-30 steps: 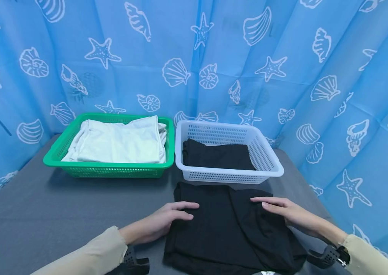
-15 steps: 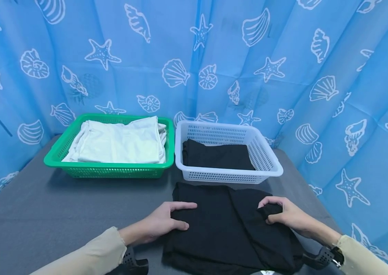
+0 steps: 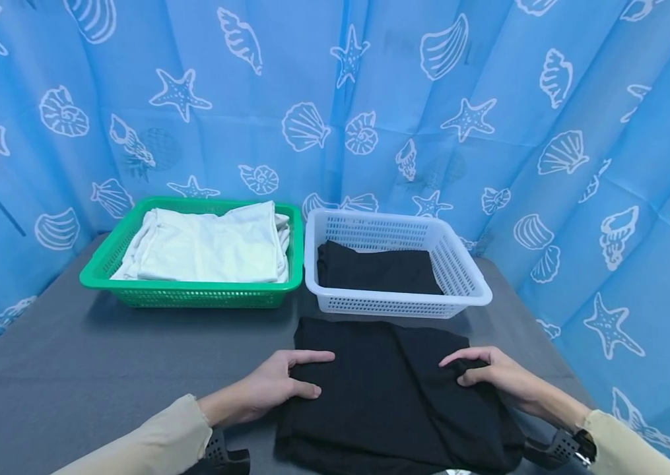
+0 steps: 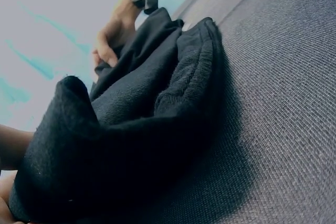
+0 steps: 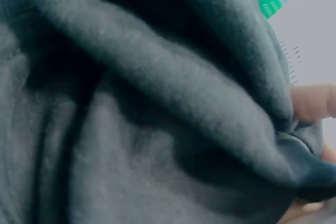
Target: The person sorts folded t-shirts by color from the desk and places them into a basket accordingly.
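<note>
A folded black garment (image 3: 370, 396) lies on the grey-covered table, with a bit of white label showing at its near edge. My left hand (image 3: 266, 386) grips its left side, thumb and index finger lying over the cloth; the left wrist view shows the black fabric (image 4: 131, 129) bunched up beside the fingers. At the upper right, my right hand (image 3: 503, 379) pinches a fold of the same garment between thumb and fingers. Close up in the right wrist view, thick folds of cloth (image 5: 157, 77) run to the fingers. The other fingers are partly hidden by fabric.
Behind the garment stands a white basket (image 3: 400, 307) with folded black cloth (image 3: 382, 270) inside. To its left is a green basket (image 3: 192, 293) stacked with folded white cloth (image 3: 210, 244). A blue shell-patterned curtain (image 3: 335, 86) closes off the back and right side.
My right hand has gone from lying flat over the cloth to pinching a fold. My left thumb has spread away from the index finger, and the garment has shifted slightly left.
</note>
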Available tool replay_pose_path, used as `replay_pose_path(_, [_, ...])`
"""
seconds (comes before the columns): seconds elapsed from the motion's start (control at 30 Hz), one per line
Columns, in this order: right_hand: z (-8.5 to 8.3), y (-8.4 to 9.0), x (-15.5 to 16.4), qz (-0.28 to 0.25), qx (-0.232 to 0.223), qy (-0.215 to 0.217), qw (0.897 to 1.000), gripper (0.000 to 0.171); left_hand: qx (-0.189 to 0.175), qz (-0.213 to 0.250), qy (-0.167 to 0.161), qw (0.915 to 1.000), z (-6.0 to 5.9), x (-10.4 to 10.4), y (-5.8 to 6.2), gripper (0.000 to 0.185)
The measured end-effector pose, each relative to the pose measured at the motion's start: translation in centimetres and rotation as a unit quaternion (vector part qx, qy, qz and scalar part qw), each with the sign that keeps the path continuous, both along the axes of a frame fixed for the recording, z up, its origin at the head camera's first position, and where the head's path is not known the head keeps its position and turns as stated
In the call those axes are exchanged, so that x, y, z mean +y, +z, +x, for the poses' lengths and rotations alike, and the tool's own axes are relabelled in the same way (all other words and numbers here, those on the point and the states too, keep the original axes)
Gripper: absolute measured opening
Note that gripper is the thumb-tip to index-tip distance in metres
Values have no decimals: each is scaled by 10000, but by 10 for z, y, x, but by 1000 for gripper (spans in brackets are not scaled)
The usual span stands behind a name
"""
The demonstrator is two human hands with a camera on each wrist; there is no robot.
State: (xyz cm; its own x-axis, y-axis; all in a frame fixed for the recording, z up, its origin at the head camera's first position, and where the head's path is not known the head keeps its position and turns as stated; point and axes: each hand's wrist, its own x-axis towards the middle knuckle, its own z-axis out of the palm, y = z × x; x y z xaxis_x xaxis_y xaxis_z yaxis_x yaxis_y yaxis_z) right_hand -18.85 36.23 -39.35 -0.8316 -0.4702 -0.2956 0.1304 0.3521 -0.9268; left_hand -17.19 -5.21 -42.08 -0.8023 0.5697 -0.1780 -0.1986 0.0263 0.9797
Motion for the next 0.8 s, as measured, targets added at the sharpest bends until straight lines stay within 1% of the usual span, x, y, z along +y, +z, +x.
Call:
replay_pose_path(0.07, [1, -1, -1, 177, 74, -77, 9998, 33, -1, -54, 5, 10000, 0, 0, 1, 56])
replay_pose_path(0.2, [3, -3, -5, 695, 466, -321, 9960, 30, -43, -76, 19, 10000, 1, 0, 2, 55])
replay_pose_path(0.27, [4, -3, -6, 672, 483, -458, 9955, 28, -62, -44, 18, 10000, 1, 0, 1, 55])
replay_pose_path(0.33, [5, -2, -5, 371, 285, -560, 9973, 25, -31, -11, -3, 10000, 1, -1, 1, 54])
replay_pose_path(0.4, [6, -1, -3, -97, -80, -648, 9978, 20, 2, 48, -29, 10000, 2, -2, 1, 54])
replay_pose_path(0.47, [7, 1, -1, -513, -400, -674, 9956, 16, 36, 118, -75, 9999, 3, -4, 0, 54])
replay_pose_path(0.53, [7, 4, 0, -793, -604, -661, 9928, 15, 79, 164, -103, 9998, 4, -6, 0, 54])
replay_pose_path(0.63, [7, 8, 1, -968, -640, -600, 9914, 17, 166, 190, -120, 9996, 5, -11, 1, 54])
replay_pose_path(0.7, [7, 11, 2, -1007, -552, -528, 9920, 18, 242, 202, -148, 9994, 6, -13, 2, 55])
replay_pose_path(0.8, [8, 19, 4, -976, -352, -391, 9938, 18, 288, 339, -251, 9987, 9, -17, 4, 56])
